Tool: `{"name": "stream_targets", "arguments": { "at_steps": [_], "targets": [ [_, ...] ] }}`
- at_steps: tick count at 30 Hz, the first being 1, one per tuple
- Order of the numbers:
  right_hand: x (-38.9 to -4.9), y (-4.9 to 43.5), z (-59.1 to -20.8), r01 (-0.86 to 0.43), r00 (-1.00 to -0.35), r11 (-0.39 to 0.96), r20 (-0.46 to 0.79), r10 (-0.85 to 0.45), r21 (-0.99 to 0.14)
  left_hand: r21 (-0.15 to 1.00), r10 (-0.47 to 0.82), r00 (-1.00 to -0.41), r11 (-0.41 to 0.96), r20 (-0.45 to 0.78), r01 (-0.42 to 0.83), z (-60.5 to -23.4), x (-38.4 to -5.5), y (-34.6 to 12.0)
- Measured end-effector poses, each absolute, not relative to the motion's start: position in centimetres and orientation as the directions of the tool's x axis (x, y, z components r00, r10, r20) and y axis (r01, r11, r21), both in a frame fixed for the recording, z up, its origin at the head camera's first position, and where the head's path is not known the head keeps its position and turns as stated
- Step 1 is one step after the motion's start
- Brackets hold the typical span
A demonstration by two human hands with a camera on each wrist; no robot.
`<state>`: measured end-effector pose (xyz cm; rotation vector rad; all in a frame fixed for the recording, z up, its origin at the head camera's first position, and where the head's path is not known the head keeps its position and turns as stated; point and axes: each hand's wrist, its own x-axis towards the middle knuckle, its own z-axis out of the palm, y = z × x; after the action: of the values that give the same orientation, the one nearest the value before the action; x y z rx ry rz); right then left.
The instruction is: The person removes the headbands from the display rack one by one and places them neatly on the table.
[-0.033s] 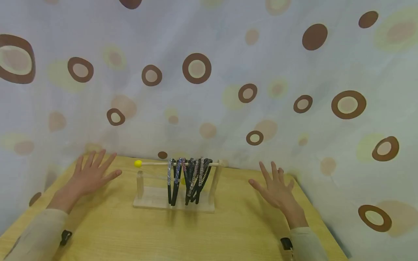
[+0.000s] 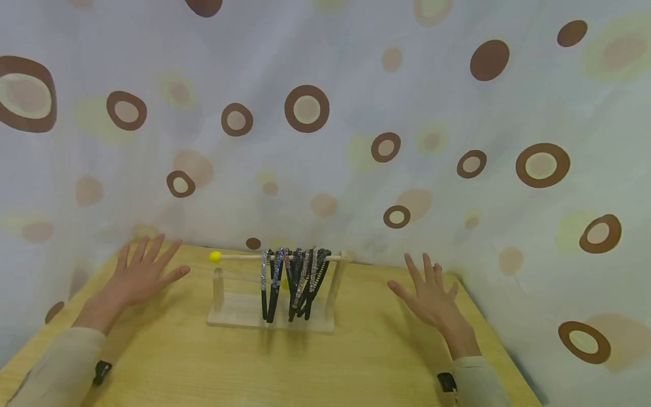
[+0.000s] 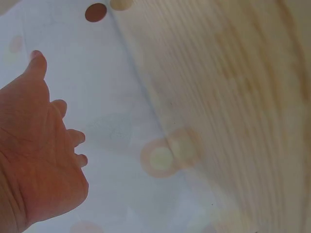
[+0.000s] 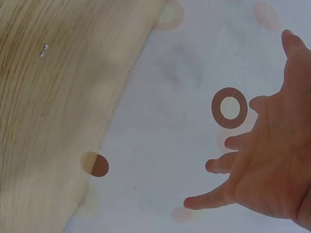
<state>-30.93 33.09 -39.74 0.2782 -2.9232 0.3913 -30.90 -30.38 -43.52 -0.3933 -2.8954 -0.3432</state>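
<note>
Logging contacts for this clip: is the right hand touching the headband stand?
Apart: the head view shows a wide strip of tabletop between the right hand and the headband stand.

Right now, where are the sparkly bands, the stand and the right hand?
Sparkly bands (image 2: 302, 284): head view, glittery part of one band.
Stand (image 2: 236, 314): head view, bare part of its base.
Right hand (image 2: 431, 298): head view, back of the hand.

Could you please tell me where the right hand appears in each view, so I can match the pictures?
Head: the right hand is in the lower right, fingers spread.
Left wrist: not in it; only the left hand shows.
Right wrist: at the right edge, thumb up.
Shared landmark: the wooden tabletop, bordering the patterned cloth in every view.
</note>
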Motion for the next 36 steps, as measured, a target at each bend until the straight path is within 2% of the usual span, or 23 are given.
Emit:
{"name": "stream_targets", "arguments": {
  "at_steps": [3,6,8,10,13,16,18,20,23,26,32,36],
  "targets": [
    [-31.0,32.8,-39.6,-0.248,-0.952,0.927,0.249,-0.179,-0.282,0.189,0.241,-0.928,0.935,0.284,0.301,-43.9,-31.1,-30.5],
    [-30.9,31.8,-38.8,-0.338,-0.92,0.853,0.331,-0.21,-0.399,0.194,0.209,-0.879,0.929,0.428,0.316,-43.2,-31.2,-29.9],
    [-30.8,30.5,-38.2,-0.408,-0.896,0.767,0.38,-0.232,-0.496,0.248,0.146,-0.831,0.914,0.537,0.321,-41.8,-30.7,-28.8],
    [-30.4,28.7,-37.4,-0.46,-0.877,0.687,0.41,-0.252,-0.562,0.355,0.063,-0.795,0.871,0.604,0.339,-39.6,-29.4,-26.8],
    [-29.9,25.9,-36.3,-0.518,-0.851,0.593,0.438,-0.289,-0.616,0.483,-0.032,-0.755,0.787,0.655,0.385,-36.8,-27.0,-23.1],
    [-29.7,23.3,-35.7,-0.552,-0.834,0.534,0.443,-0.33,-0.641,0.526,-0.043,-0.746,0.736,0.665,0.427,-35.2,-25.1,-19.6],
    [-29.8,21.9,-35.6,-0.568,-0.823,0.515,0.449,-0.348,-0.642,0.534,-0.017,-0.762,0.723,0.648,0.438,-34.8,-24.4,-17.5],
    [-30.0,20.9,-35.7,-0.585,-0.811,0.501,0.464,-0.356,-0.638,0.563,0.011,-0.803,0.707,0.596,0.427,-34.8,-24.1,-15.8],
    [-30.1,20.1,-36.0,-0.615,-0.788,0.486,0.508,-0.349,-0.62,0.625,0.03,-0.868,0.682,0.496,0.38,-35.1,-24.0,-13.7],
    [-30.0,19.9,-36.4,-0.646,-0.762,0.464,0.556,-0.333,-0.606,0.673,0.025,-0.907,0.662,0.419,0.33,-35.3,-24.0,-12.2],
    [-29.9,19.6,-36.7,-0.696,-0.708,0.47,0.626,-0.326,-0.543,0.694,0.011,-0.935,0.668,0.354,0.27,-35.4,-23.8,-10.9],
    [-30.1,19.4,-36.6,-0.707,-0.694,0.48,0.64,-0.331,-0.519,0.674,0.019,-0.932,0.686,0.362,0.276,-35.4,-23.8,-10.6]
  ]
}}
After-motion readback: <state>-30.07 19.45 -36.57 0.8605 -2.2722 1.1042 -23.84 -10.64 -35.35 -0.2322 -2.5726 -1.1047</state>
